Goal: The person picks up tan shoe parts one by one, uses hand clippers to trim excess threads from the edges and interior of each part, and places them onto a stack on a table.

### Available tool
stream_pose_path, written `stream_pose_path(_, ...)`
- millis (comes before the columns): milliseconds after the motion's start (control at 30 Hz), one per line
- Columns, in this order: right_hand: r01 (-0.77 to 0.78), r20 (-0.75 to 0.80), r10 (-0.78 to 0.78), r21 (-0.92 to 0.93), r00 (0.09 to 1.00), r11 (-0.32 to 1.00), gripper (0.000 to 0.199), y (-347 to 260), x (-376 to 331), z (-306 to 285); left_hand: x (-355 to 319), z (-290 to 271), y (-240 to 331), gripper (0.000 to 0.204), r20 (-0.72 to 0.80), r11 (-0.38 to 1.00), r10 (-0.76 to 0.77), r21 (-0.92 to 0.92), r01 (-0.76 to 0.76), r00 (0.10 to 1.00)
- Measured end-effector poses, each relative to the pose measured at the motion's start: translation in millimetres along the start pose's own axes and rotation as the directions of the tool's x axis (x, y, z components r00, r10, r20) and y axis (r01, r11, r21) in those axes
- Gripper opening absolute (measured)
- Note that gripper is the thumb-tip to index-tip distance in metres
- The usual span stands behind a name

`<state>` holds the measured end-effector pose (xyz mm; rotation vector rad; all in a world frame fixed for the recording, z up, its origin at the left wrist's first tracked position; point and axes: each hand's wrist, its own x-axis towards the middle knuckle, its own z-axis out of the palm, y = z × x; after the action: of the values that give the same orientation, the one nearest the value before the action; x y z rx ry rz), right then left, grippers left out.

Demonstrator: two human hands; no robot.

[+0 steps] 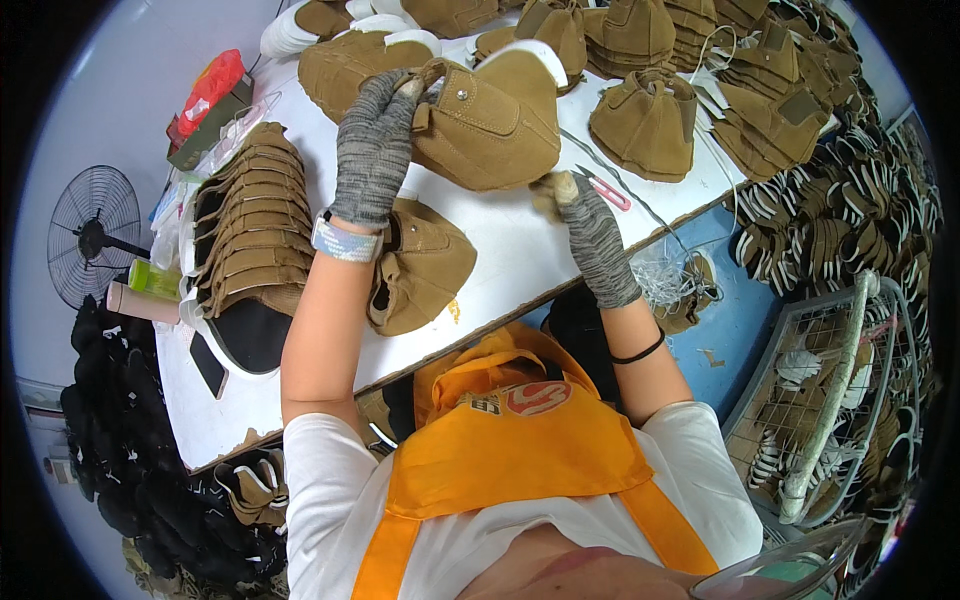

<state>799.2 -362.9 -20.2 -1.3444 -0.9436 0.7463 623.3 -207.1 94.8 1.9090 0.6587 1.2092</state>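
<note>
- Left hand in grey knit glove (378,145): fingers closed on left edge of brown suede-look shoe upper (490,130), upper centre of frame, above white tabletop (505,245).
- Right hand, matching glove (592,235): fingers curled near its lower right edge; can't tell if gripping anything.
- Pink-handled snips (610,193): on tabletop, just beside right thumb.

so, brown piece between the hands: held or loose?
Held: the left hand grips the brown piece at its upper-left edge. Can't tell whether the right hand touches it.
</note>
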Motion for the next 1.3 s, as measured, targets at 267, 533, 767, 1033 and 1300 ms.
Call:
stream_pose_path(267, 0.245, -0.025, -0.25, 0.3, 0.968, 0.922, 0.049, -70, -5, 20, -39, -10, 40, 0.028, -0.108, 0.924, 0.375, 0.122, -0.362, 0.921)
stream_pose_path(533, 0.008, 0.171, -0.219, 0.772, 0.961, 0.636, 0.064, -57, -3, 14, -97, -5, 94, 0.032, 0.435, 0.757, 0.445, 0.284, -0.588, 0.783)
stream_pose_path(767, 0.164, -0.066, -0.164, 0.688, 0.984, 0.707, 0.049, 22, 5, -7, -135, 34, 50, 0.083, 0.068, 0.945, -0.059, -0.317, 0.078, 0.996)
stream_pose_path(1033, 0.135, -0.068, -0.125, 0.721, 0.99, 0.679, 0.043, 32, 2, 2, -123, 29, 68, 0.073, 0.312, 0.809, -0.172, -0.496, 0.315, 0.934)
stream_pose_path(1300, 0.078, 0.037, -0.138, 0.673, 0.99, 0.736, 0.037, 24, 7, 30, -133, 8, 76, 0.07, 0.205, 0.825, -0.177, -0.502, 0.259, 0.962)
